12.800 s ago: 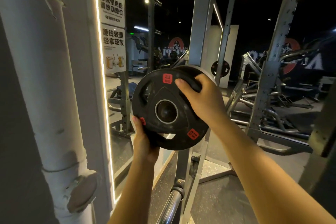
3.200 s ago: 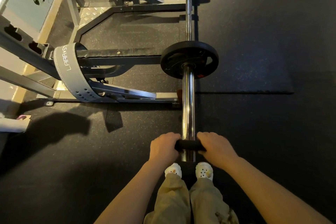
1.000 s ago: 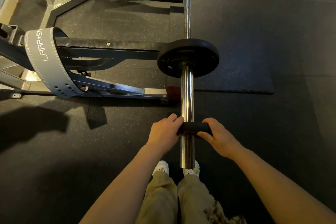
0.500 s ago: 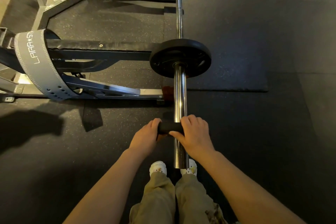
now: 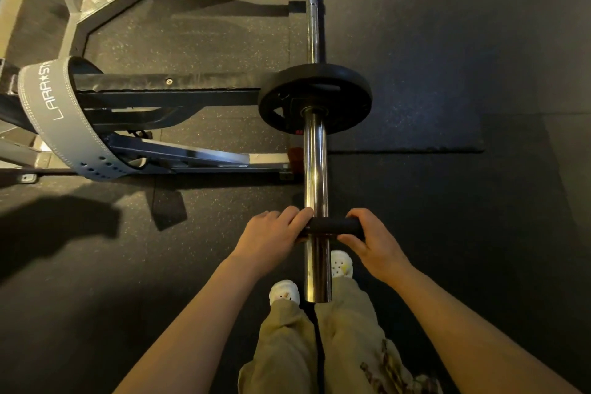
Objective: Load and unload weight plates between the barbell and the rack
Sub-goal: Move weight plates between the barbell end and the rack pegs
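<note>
Black and small, a weight plate (image 5: 332, 226) sits edge-on on the chrome sleeve of the barbell (image 5: 315, 166), near its end. The left hand (image 5: 271, 237) and right hand (image 5: 372, 241) each grip one side of it. Farther along the sleeve, a larger plate (image 5: 315, 97) rests beside the rack (image 5: 166, 96).

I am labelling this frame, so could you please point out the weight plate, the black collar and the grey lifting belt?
weight plate (image 5: 347, 86): head view, on its upper right face.
black collar (image 5: 332, 226): head view, on its middle, between the hands.
grey lifting belt (image 5: 51, 105): head view, on the lettered band.
</note>
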{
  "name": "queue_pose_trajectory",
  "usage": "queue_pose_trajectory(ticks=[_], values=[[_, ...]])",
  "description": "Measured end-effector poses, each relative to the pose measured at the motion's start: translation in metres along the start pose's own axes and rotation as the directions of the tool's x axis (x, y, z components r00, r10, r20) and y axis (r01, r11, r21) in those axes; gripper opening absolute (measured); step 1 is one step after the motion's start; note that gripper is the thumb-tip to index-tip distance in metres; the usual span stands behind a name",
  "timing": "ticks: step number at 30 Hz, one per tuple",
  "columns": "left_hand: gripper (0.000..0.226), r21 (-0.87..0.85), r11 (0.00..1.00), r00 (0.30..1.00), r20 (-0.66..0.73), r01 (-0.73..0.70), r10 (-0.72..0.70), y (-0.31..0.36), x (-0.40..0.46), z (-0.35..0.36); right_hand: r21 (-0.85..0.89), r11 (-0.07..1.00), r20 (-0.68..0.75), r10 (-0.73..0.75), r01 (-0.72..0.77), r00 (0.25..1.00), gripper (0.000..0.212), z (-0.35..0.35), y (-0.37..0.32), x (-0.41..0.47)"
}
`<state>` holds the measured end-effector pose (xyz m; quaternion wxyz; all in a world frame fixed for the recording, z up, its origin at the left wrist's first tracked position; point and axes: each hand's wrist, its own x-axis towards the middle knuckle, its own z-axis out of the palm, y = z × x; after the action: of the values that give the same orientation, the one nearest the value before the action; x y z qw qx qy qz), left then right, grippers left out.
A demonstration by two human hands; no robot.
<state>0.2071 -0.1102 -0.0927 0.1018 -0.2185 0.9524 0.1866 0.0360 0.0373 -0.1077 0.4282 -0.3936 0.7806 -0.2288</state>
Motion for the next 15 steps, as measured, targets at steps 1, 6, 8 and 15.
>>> queue_pose_trajectory(ticks=[1,6,8,15], values=[[0.058,-0.005,1.000,1.000,0.007,-0.008,0.008,0.003,0.002,-0.001,0.029,0.999,0.017,0.027,-0.028,0.999,0.028,-0.001,0.008,0.000],[0.057,-0.062,0.998,0.997,0.080,0.029,-0.024,0.015,0.009,-0.007,0.060,0.997,0.081,0.046,-0.051,0.996,0.028,-0.005,0.023,0.000],[0.058,-0.110,0.992,0.995,0.087,0.063,-0.053,0.013,0.007,-0.005,0.046,0.999,0.097,0.018,-0.022,0.995,0.030,-0.006,0.025,0.002],[0.065,-0.231,0.962,0.984,-0.067,0.146,-0.166,0.022,-0.005,0.015,-0.101,0.988,0.195,-0.093,0.114,0.976,0.033,-0.021,0.033,0.016]])
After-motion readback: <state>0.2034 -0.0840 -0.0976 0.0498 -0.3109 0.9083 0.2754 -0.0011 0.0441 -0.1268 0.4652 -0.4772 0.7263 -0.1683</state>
